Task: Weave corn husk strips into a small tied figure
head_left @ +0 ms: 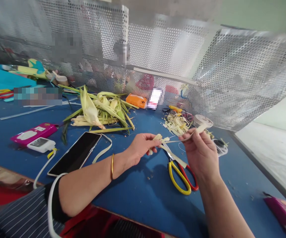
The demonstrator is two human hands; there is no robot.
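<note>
My left hand (145, 147) pinches a small bunch of pale corn husk (158, 138) over the blue table. A narrow pale strip (171, 141) stretches from it to my right hand (201, 150), whose thumb and fingers are closed on the strip's other end. Another flat strip (176, 158) hangs from the left hand's bunch toward the lower right. Under the hands lie scissors (180, 177) with one yellow and one red handle, their blades pointing away from me and partly covered by the strip.
Corn husks (103, 109) lie in a heap at the back, left of an orange packet (136, 100). Pale scraps (175, 124) and a tape roll (202, 120) sit behind my right hand. A black-screened phone (75, 154) is beside my left forearm. Perforated metal screens (162, 46) border the back.
</note>
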